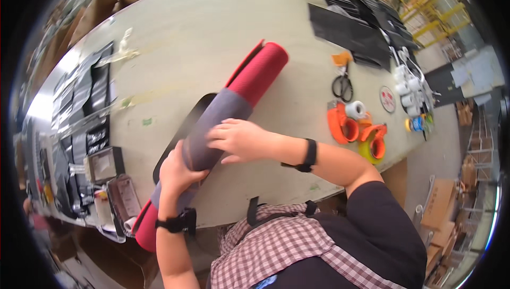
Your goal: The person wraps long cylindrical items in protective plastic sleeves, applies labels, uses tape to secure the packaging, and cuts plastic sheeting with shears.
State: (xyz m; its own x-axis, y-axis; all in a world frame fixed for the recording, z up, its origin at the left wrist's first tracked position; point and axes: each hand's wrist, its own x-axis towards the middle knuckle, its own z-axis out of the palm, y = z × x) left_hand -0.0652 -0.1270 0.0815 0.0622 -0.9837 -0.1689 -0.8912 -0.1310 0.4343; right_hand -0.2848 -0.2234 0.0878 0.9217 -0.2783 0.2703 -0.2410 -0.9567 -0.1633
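A red rolled mat [268, 63] lies slantwise on the table, with a grey-purple sleeve [226, 109] around its middle. Both red ends stick out of the sleeve. My left hand [176, 171] is wrapped round the sleeved roll near its lower end, thumb on the near side. On top of the roll rests my right hand [241, 139], its fingers stretched out and somewhat blurred, touching the sleeve. A flat dark piece [180, 132] with rounded corners shows partly beneath the roll; the rest of it is hidden.
Scissors [342, 86], orange tape dispensers [344, 127] and a white roll [355, 110] lie to the right. Black plastic bags [353, 29] are piled at the far right, more dark bags [87, 95] along the left. An open box [104, 165] stands at the left edge.
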